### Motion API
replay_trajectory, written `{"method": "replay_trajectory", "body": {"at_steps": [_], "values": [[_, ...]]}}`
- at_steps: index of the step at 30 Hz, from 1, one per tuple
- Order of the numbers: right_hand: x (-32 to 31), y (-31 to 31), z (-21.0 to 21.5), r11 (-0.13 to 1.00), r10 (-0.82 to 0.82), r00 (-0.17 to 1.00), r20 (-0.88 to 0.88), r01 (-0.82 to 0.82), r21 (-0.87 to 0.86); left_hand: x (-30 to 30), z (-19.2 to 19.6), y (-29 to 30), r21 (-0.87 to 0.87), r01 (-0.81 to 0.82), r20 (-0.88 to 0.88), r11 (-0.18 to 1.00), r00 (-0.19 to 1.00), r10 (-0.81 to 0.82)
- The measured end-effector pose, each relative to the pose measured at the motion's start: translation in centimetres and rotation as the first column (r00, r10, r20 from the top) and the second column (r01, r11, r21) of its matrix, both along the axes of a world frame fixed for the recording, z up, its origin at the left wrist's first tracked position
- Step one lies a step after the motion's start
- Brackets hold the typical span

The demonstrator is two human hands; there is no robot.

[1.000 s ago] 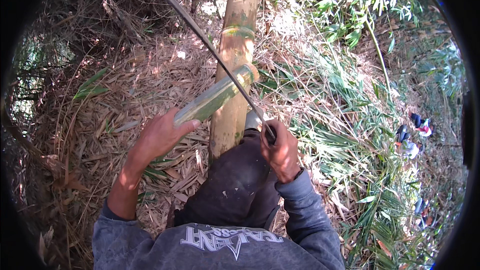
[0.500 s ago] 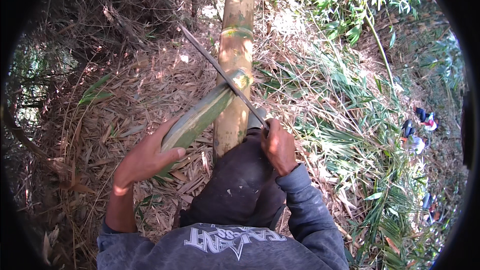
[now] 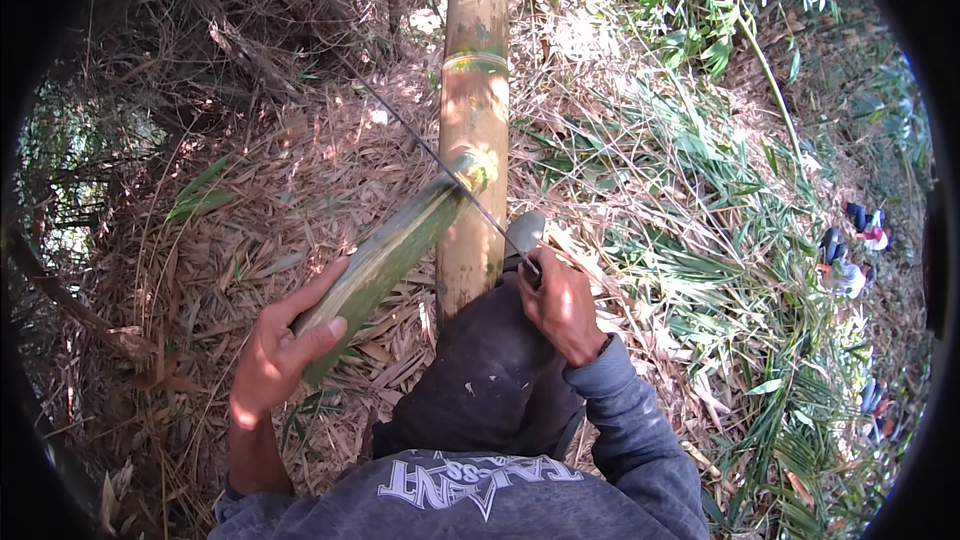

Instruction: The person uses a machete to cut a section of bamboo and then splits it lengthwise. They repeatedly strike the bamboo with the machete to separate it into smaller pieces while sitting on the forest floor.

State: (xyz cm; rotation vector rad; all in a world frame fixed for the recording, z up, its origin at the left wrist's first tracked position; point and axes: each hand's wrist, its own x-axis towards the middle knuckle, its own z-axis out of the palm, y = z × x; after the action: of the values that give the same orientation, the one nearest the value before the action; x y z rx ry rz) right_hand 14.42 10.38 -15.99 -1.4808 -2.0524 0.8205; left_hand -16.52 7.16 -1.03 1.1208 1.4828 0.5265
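My left hand (image 3: 285, 350) grips the near end of a split green bamboo piece (image 3: 385, 258), fingers on one edge and thumb on the other. The far end of that piece rests on a thick yellow bamboo pole (image 3: 473, 110), near a ring on the pole. In my right hand (image 3: 562, 305) is the handle of a long thin machete (image 3: 405, 127). Its blade runs away to the upper left, seen nearly edge-on, and crosses the bamboo piece at its far end. Whether the blade touches or cuts into it I cannot tell.
My dark-trousered leg (image 3: 480, 370) is at the near end of the pole, with a shoe (image 3: 525, 232) beside it. Dry bamboo leaves (image 3: 250, 260) litter the ground. Cut green fronds (image 3: 690, 260) lie to the right. Other people (image 3: 855, 250) are far off at right.
My left hand has slid lower and nearer along the bamboo piece. The machete has turned from showing its flat side to nearly edge-on, my right hand dropping slightly and shifting right.
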Motion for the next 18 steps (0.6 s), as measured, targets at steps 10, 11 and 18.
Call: {"method": "replay_trajectory", "body": {"at_steps": [10, 11, 18], "values": [[0.8, 0.7, -0.9, 1.000, -0.006, 0.992, 0.126, 0.007, -0.003, 0.6, -0.9, -0.2, -0.008, 0.011, -0.023, 1.000, 1.000, -0.011], [1.2, 0.7, -1.0, 1.000, -0.013, 0.994, 0.110, 0.013, -0.004, 0.7, -1.3, -0.2, 0.005, 0.019, -0.031, 1.000, 0.999, -0.019], [1.1, 0.2, 3.1, 0.988, -0.156, 0.974, -0.163, 0.154, -0.021, 2.2, -3.8, 1.1, 0.000, 0.048, -0.027, 0.999, 0.998, -0.048]]}}
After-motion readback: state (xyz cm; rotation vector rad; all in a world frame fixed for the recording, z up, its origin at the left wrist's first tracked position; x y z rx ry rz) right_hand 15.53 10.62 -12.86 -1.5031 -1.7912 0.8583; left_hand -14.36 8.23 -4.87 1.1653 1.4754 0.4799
